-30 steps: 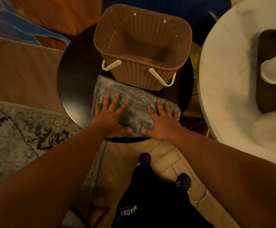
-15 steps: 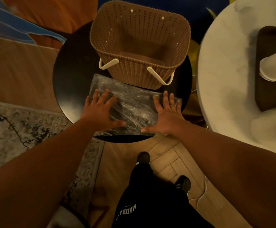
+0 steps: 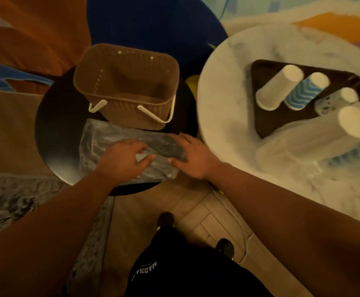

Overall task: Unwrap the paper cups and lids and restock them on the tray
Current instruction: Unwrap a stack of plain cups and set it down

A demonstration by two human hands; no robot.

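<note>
Plastic-wrapped package (image 3: 129,153) at frame centre, under both hands.
Left hand (image 3: 123,160) and right hand (image 3: 193,155) lay flat on it, fingers released; basket (image 3: 127,86) stood just above.

Crinkled plastic hides the contents of the wrapped package (image 3: 114,144), and both hands (image 3: 123,161) cover its near half. The cup stacks (image 3: 282,91) on the dark tray (image 3: 262,125) are smeared by motion blur; their patterns are unreadable. The clear-wrapped stack (image 3: 299,144) runs off the right edge. The basket (image 3: 127,91) conceals the black counter (image 3: 54,133) behind it.
</note>
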